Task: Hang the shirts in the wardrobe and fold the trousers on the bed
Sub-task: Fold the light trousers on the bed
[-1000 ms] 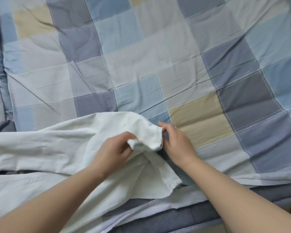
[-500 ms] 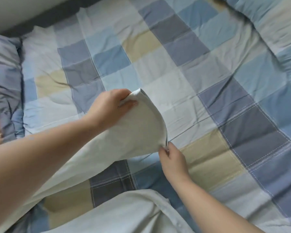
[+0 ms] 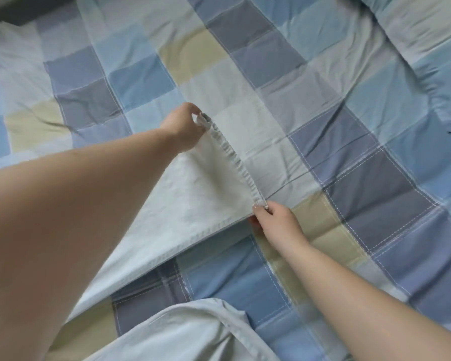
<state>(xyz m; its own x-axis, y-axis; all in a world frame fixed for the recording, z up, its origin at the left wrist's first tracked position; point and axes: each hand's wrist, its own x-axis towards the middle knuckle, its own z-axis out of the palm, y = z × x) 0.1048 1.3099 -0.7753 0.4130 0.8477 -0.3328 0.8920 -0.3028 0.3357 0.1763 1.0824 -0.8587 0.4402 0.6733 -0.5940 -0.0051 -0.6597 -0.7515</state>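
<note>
Head view, nearest the camera: a loose fold of pale trousers lies bunched on the checked bedspread at the bottom edge. The bare left forearm fills the lower left and reaches up and away, crossing over the garment. The right forearm comes in from the lower right corner, angled toward the middle of the bed.

Further out, the right hand sits palm-down close to the cover, its thumb and fingertips pinching the near end of the gathered waistband. The cloth between the hands is lifted off the bedspread and spreads back toward the camera as a flat sheet. The waistband runs taut up and to the left from that hand.

Furthest, the left hand is raised, wrist bent, fingers curled round the far end of the waistband. A pillow lies at the top right corner.
</note>
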